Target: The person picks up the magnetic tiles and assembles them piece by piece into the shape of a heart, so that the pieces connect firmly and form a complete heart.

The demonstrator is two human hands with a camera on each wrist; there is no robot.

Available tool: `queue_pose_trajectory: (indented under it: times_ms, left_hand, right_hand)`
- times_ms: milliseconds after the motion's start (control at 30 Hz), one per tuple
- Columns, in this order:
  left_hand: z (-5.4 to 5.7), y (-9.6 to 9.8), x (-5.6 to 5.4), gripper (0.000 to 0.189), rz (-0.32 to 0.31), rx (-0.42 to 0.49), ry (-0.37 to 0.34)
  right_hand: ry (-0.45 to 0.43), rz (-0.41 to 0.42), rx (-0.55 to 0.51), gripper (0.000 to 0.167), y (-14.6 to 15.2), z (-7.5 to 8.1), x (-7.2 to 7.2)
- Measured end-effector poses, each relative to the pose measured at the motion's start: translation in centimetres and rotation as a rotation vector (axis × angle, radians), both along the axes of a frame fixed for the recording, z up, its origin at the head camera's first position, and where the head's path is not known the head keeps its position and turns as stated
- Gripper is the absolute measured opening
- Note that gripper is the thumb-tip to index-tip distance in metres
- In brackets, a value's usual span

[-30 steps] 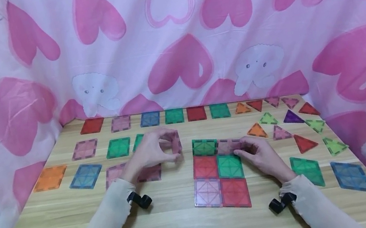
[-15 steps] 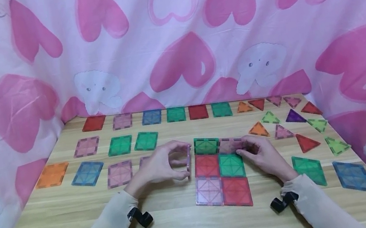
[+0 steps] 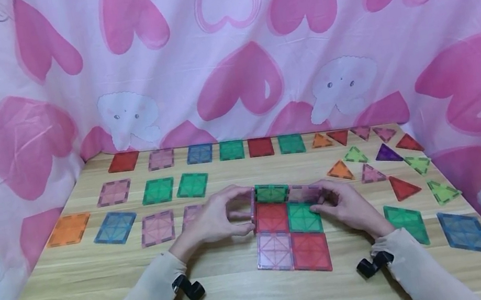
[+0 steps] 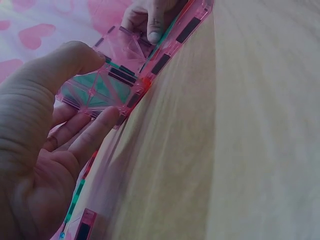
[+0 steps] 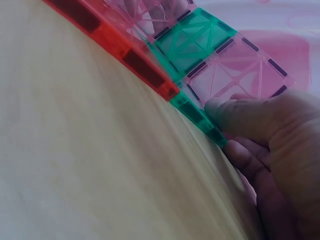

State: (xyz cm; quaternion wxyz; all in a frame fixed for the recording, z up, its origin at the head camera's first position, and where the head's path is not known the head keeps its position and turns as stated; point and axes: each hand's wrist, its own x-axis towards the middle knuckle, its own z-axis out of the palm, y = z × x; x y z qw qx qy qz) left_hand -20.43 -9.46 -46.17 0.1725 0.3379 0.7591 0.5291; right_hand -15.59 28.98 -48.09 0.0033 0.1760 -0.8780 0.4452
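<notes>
Six flat magnetic tiles form a base, with a pink one (image 3: 274, 251) at front left and a red one (image 3: 310, 252) at front right. Along its back edge stand a green tile (image 3: 271, 193) and a pink tile (image 3: 302, 193). My left hand (image 3: 220, 217) grips another pink magnetic tile (image 4: 92, 95) by its edges, upright at the base's back left corner against the green one. At the back right, my right hand (image 3: 345, 206) pinches the standing pink tile, thumb in front (image 5: 235, 117) and other fingers partly hidden behind it.
Loose square tiles lie in rows on the left and back, including an orange square (image 3: 68, 229) and a blue square (image 3: 115, 228). Triangles, one purple (image 3: 387, 153), lie at back right. A green square (image 3: 406, 224) and blue square (image 3: 466, 232) flank my right forearm. A pink curtain (image 3: 231, 66) hangs behind.
My left hand has moved right and slightly toward me, bringing its pink tile upright against the base's left edge. My right hand stays at the standing pink tile, its thumb slightly lower.
</notes>
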Motion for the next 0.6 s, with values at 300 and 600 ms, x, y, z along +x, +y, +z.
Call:
queue_pose_trajectory:
  times_ms: [300,600]
  left_hand:
    - [-0.1,0.1,-0.1,0.091,0.056,-0.037,0.114]
    - [0.4,-0.7,-0.3,0.085,0.157,-0.04,0.143]
  right_hand:
    - [0.075,-0.117,0.038,0.037,-0.8,-0.5,-0.8]
    - [0.08,-0.192,0.049,0.017,-1.6,-0.3,-2.6]
